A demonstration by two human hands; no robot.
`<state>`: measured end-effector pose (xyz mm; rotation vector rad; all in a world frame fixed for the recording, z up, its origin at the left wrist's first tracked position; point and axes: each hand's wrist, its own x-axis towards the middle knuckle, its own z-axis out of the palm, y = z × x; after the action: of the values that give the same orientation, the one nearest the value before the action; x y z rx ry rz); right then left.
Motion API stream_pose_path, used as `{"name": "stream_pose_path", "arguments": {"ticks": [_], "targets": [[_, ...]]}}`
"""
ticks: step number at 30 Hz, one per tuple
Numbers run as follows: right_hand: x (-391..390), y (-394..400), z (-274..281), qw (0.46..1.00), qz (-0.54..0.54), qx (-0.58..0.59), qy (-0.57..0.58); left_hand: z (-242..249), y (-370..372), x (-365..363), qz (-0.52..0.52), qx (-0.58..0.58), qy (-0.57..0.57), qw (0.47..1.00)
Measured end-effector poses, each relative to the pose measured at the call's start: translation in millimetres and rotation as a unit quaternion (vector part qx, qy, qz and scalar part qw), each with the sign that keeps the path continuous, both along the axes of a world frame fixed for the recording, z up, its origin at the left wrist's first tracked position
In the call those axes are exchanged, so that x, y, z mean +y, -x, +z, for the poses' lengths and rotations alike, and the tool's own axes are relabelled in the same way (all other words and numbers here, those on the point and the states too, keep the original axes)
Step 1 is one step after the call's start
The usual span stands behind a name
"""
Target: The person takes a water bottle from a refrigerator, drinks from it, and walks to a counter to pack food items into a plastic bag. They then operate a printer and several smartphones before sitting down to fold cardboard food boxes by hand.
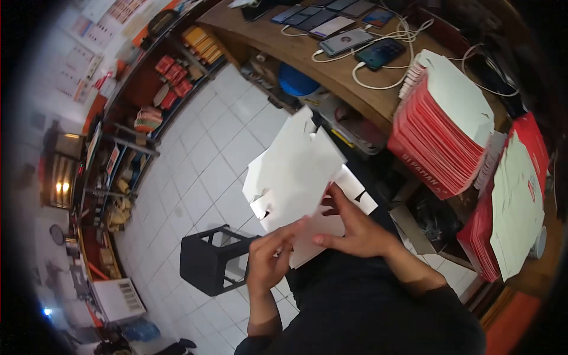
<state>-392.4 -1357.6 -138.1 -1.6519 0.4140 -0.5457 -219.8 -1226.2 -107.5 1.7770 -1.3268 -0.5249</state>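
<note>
A white die-cut cardboard sheet with slots and tabs along its edges is tilted up in front of my lap, bent across its lower part. My left hand pinches its lower left edge, with the fingers curled. On the right, my right hand grips the sheet near the fold, thumb on the lower panel and index finger at the edge of the upper one. Part of the right fingers is hidden by the board. A thick stack of red-and-white cardboard blanks stands on the table to the right.
More red-and-white blanks lean at the far right. Several phones with white cables lie on the wooden table. A black stool stands on the tiled floor to the left, before shelves of goods. A blue-lidded container sits under the table.
</note>
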Motion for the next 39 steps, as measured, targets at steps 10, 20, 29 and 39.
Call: {"name": "stream_pose_path", "arguments": {"ticks": [10,20,29,39], "targets": [[6,-28,30,0.925,0.063,-0.103,0.360,-1,-14,6,0.138,0.476,0.204,0.844],[4,-23,44,0.949,0.079,-0.091,0.292,0,-1,-12,0.135,0.538,0.277,0.784],[1,-53,15,0.915,-0.093,-0.046,0.391,-21,20,-28,0.128,0.463,0.294,0.827],[-85,-14,-41,0.961,-0.269,-0.007,-0.065,14,1,16,-0.247,-0.362,-0.138,0.888]]}}
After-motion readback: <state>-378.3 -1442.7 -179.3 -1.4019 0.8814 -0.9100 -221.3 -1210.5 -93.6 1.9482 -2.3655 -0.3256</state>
